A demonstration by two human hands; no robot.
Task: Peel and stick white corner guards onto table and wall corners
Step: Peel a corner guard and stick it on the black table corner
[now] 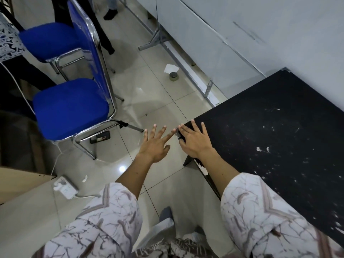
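At centre frame, my right hand (193, 141) lies flat, fingers straight, pressing the black counter (270, 131) corner to seat the corner guard (177, 134), barely visible beneath. Left hand (155, 144) is spread, holding nothing, index fingertip touching that corner to steady it.

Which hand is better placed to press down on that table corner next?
Right, probably. The right hand already lies flat on the black table at its corner, fingers spread. The left hand is open off the edge, over the floor.
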